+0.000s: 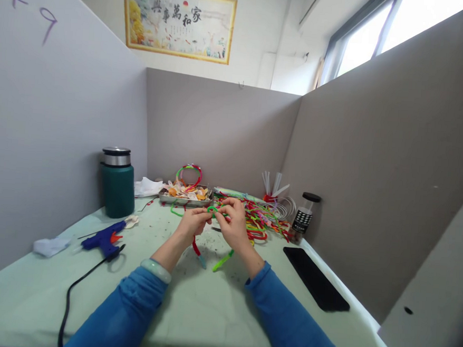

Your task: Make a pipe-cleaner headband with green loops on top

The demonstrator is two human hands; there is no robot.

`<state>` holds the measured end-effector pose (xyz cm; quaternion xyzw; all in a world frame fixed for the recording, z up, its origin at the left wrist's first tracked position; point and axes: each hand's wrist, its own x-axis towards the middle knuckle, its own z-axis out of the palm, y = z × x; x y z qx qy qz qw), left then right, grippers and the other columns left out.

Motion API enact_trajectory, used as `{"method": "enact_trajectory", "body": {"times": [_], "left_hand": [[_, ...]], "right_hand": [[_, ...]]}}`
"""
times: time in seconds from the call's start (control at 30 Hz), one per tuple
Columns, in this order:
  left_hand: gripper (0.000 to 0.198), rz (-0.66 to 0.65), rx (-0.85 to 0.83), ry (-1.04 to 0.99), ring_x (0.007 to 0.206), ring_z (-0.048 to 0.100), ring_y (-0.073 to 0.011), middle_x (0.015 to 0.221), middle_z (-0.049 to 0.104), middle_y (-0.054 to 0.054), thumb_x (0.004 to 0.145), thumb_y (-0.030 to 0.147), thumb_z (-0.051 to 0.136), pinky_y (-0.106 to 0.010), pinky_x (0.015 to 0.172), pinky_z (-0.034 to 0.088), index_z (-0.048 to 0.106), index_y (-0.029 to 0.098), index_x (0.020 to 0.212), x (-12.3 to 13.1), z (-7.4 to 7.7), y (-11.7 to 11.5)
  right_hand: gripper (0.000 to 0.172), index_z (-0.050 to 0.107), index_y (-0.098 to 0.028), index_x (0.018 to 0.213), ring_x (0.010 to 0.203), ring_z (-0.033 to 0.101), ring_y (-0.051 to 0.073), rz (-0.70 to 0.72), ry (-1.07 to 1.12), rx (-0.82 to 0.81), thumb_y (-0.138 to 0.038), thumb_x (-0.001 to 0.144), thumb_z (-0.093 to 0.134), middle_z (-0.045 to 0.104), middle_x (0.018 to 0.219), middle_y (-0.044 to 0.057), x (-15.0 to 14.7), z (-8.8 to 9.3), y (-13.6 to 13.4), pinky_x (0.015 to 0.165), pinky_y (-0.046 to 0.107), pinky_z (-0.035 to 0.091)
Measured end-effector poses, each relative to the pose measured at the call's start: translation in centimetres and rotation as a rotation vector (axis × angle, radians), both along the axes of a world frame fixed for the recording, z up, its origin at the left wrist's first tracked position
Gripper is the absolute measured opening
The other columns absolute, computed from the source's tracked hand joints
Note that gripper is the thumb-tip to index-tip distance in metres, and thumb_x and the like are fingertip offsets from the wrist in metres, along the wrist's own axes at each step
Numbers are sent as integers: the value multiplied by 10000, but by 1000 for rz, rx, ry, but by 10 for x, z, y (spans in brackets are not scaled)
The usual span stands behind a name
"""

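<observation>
My left hand [194, 223] and my right hand [232, 225] meet over the middle of the table, fingers pinched. Between them is a green pipe cleaner [213, 209], bent into a small loop that both hands grip. Below the left hand hangs a red fuzzy length [197, 249] with a pale blue tip. A yellow-green fuzzy end [222, 261] slants down below the right hand. Whether these ends join the green piece is hidden by my fingers. Just behind the right hand lies a heap of coloured pipe cleaners [266, 218].
On the left lie a blue glue gun [104, 238] with a black cord and a green thermos [117, 184]. A metal tray [185, 201] of paper-like pieces stands at the back. To the right are a black-lidded bottle [304, 218] and a flat black object [315, 280]. Partitions surround the table.
</observation>
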<state>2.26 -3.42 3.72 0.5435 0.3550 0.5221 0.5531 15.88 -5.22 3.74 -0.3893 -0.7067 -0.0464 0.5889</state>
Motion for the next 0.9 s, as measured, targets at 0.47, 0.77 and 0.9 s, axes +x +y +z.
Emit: {"method": "enact_trajectory", "body": {"times": [0.47, 0.77, 0.9], "left_hand": [[287, -56, 39, 91, 320, 249, 2, 607, 589, 7, 603, 336, 700, -195, 354, 153, 597, 134, 780, -8, 2, 1], [344, -15, 40, 240, 313, 192, -23, 362, 338, 77, 625, 464, 677, -217, 362, 103, 563, 141, 585, -8, 4, 1], [300, 106, 45, 267, 323, 198, -24, 387, 388, 68, 606, 414, 678, -215, 361, 109, 550, 146, 569, -5, 3, 2]], "right_hand": [[274, 570, -160, 685, 541, 421, 104, 344, 363, -505, -426, 747, 574, 492, 580, -29, 20, -7, 15, 527, 235, 338], [224, 568, -167, 687, 528, 405, 100, 349, 262, -501, -380, 757, 562, 487, 581, -30, 14, -11, 15, 500, 225, 326], [209, 553, -172, 661, 551, 423, 111, 288, 189, -425, -352, 767, 547, 493, 587, -23, 11, -9, 9, 520, 228, 335]]}}
